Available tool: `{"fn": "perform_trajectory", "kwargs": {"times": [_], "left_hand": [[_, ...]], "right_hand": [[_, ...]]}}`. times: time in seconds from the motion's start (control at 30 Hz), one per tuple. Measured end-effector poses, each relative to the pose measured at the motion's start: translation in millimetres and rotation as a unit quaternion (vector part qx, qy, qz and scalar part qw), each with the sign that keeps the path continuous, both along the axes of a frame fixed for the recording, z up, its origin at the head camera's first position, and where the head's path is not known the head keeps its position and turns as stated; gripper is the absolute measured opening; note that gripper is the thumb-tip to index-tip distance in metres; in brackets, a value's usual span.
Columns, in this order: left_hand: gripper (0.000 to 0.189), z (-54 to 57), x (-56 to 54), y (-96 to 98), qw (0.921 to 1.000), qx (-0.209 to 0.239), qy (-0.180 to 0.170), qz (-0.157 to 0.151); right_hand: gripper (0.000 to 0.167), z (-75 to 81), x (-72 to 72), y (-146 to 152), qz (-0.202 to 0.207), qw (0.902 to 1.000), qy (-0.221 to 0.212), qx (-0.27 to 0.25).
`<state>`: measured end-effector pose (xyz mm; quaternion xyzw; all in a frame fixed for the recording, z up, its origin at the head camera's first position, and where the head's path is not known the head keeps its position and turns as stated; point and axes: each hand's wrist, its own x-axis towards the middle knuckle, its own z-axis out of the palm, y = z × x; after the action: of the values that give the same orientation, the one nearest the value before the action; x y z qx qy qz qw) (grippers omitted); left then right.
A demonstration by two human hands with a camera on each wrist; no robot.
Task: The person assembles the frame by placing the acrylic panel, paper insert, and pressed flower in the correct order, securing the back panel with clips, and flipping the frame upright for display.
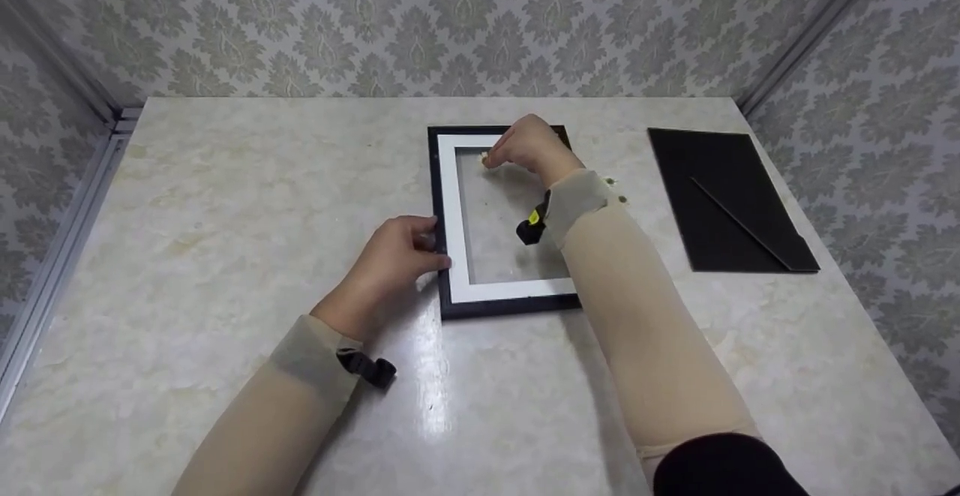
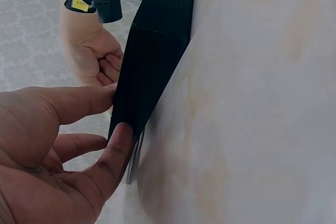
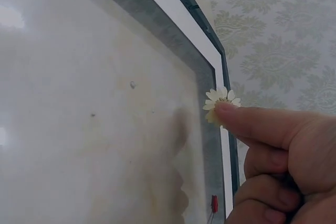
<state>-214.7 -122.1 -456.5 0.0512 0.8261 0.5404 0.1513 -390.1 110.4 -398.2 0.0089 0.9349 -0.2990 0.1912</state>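
Note:
A black picture frame point(image 1: 510, 308) with a white inner border point(image 1: 454, 211) lies on the table, the marbled surface showing through its middle. My left hand point(image 1: 401, 252) holds the frame's left side, thumb over the edge; in the left wrist view, fingertips point(image 2: 123, 132) press against the black side point(image 2: 152, 56). Over the far part of the frame, my right hand point(image 1: 529, 147) pinches a small white daisy-like flower point(image 3: 223, 98) between thumb and finger. That flower is close to the inner corner of the white border in the right wrist view.
A black backing board point(image 1: 720, 203) with a thin slanted strut point(image 1: 739, 222) lies to the right. Beside my right wrist are small flower-like bits point(image 1: 622, 199) on the table. A small red object point(image 3: 214, 203) appears near the frame's inner edge. Patterned walls point(image 1: 420, 23) enclose the table.

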Motion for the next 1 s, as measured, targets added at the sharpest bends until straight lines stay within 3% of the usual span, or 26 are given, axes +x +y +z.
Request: {"fn": "perform_trajectory", "kwargs": {"times": [0.37, 0.7, 1.0], "left_hand": [[0.075, 1.8, -3.0, 2.0, 0.9999, -0.005, 0.010, -0.009], [0.074, 1.1, -2.7, 1.4, 0.9999, -0.003, 0.007, -0.006], [0.075, -0.4, -0.8, -0.7, 0.9998, -0.016, 0.010, -0.008]], "right_hand": [[0.029, -1.0, -1.2, 5, 0.014, 0.9998, 0.015, -0.007], [0.030, 7.5, 1.3, 9, 0.003, 0.9997, 0.023, -0.011], [0.033, 15.3, 10.8, 39, -0.002, 0.9980, 0.061, -0.020]]}}
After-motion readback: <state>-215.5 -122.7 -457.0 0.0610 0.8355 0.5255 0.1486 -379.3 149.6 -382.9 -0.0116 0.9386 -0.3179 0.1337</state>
